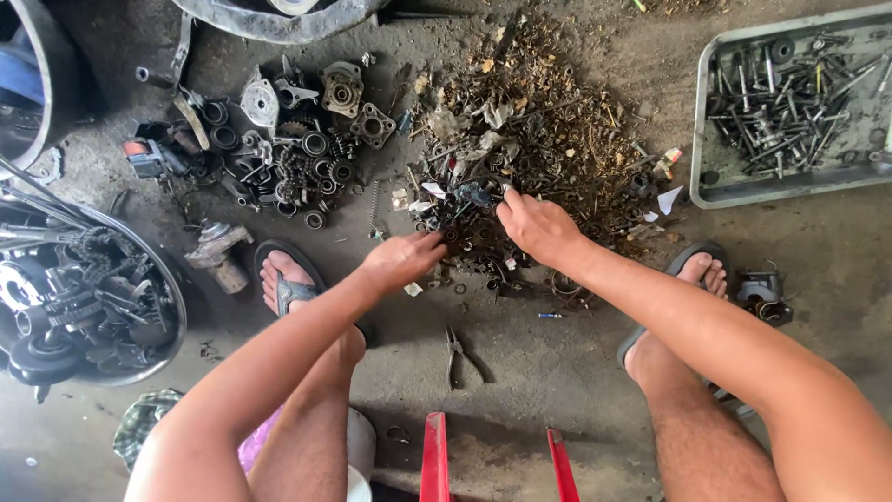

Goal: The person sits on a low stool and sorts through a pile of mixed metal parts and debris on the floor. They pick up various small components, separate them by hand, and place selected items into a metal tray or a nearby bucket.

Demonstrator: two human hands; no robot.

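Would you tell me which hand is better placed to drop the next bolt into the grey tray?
Probably the right hand. It is already in the scrap pile on the side nearer the grey tray, which lies to the person's right. The left hand would have to cross over.

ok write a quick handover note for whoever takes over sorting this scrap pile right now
Left hand: at the near edge of the scrap pile, fingers curled; what they pinch cannot be seen.
Right hand: fingers down in the pile, picking among small parts.
Sorted so far: bolts and rods in the grey tray on the right, bearings and housings grouped on the left, larger parts in the round basin.
Pliers lie on the floor between the feet.
Left: most of the pile is still mixed.
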